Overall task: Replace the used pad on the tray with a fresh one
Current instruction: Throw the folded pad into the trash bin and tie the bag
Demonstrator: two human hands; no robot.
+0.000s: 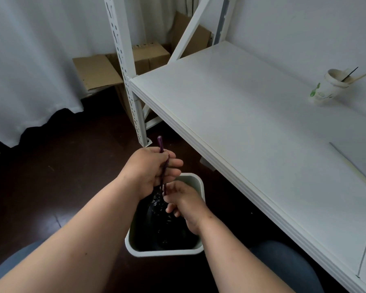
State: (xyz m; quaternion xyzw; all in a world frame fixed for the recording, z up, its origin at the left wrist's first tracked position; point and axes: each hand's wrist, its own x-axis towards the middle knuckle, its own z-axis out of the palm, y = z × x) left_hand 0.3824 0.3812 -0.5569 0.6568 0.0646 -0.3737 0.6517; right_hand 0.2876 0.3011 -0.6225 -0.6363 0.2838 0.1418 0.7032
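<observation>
A white square bin (195,182) stands on the dark floor between my knees, with a black bag (156,220) inside it. My left hand (150,170) is closed on the bag's purple drawstring (160,142), pulled upward above the bin. Just below it, my right hand (184,206) grips the gathered neck of the black bag over the bin's opening. No tray or pad can be made out with certainty; a flat pale sheet (355,166) lies at the right edge of the shelf.
A white metal shelf (251,123) runs along the right, its post (127,81) just behind the bin. A paper cup (328,85) with sticks lies tipped on the shelf. Cardboard boxes (97,70) and a white curtain (30,60) stand at the back left.
</observation>
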